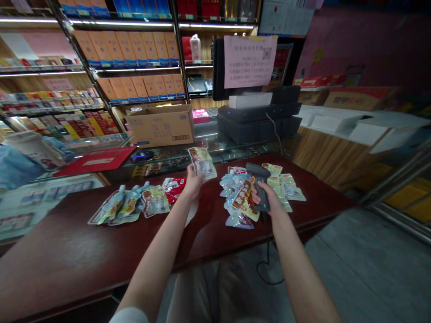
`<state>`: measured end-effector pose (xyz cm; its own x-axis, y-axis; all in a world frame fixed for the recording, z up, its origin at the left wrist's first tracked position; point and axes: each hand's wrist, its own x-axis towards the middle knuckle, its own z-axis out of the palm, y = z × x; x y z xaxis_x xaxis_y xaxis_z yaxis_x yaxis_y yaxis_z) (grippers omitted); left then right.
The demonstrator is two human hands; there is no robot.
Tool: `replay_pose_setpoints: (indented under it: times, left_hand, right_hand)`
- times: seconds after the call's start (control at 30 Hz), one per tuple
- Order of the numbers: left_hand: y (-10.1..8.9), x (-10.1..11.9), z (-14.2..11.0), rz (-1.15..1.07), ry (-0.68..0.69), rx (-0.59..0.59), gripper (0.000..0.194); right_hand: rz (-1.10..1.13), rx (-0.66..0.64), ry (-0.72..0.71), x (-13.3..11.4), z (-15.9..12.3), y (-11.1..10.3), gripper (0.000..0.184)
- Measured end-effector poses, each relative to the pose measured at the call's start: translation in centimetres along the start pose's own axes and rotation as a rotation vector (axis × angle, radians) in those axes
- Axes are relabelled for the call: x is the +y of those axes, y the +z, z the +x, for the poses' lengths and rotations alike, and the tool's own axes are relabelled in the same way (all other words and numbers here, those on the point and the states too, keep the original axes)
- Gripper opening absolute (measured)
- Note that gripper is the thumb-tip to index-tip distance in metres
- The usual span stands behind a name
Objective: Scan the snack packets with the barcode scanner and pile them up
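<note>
Head view, and your left hand [193, 181] is up off the counter with its fingers pinched on a snack packet [202, 163], holding it upright just above your knuckles so its printed face tilts your way. Your right hand [267, 200] is wrapped tight round the grip of a dark barcode scanner [258, 185], its head sticking up past your fingers and leaning toward the packet in your other hand; the two sit near each other but not touching. A black cable [267, 260] drops from below your right wrist and loops over the floor. Under and around your right hand lies a loose pile of packets [240, 204], some pale blue, one with an orange label right against your thumb, and a few greenish ones [286, 186] just beyond the scanner. Out to the left of your left hand, a second row of packets [134, 204] is spread flat, a red one [174, 187] closest to your wrist. All of it rests on the dark red countertop [67, 251]. Further out past your hands sits a cardboard box [161, 125] on the glass case, a black till [257, 121] with a paper notice [249, 60] hung above it, and shelves of boxed goods [131, 63] behind
</note>
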<state>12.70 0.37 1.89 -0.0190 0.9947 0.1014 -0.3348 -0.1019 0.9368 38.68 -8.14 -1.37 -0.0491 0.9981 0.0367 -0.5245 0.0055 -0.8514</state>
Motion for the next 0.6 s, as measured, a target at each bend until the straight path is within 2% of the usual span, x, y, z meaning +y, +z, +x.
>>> replay_pose_setpoints:
  times: [0.13,0.3,0.47,0.6]
  left_hand:
    - [-3.9,1.7,-1.1,-0.019,0.100,0.013,0.055]
    - [-7.3,2.1,-1.3,-0.037,0.095,0.058,0.057]
    - [-8.5,1.5,-1.0,-0.007,0.083,0.084,0.054]
    - [-8.5,1.1,-0.9,-0.041,0.070,0.089,0.056]
  right_hand:
    - [-0.039,-0.065,0.051,0.3,0.2,1.9,0.035]
    - [-0.095,-0.143,0.080,0.8,0.9,6.4,0.031]
    - [-0.159,-0.244,0.161,1.9,2.5,10.3,0.033]
    - [-0.203,-0.276,0.237,3.5,3.4,11.6,0.039]
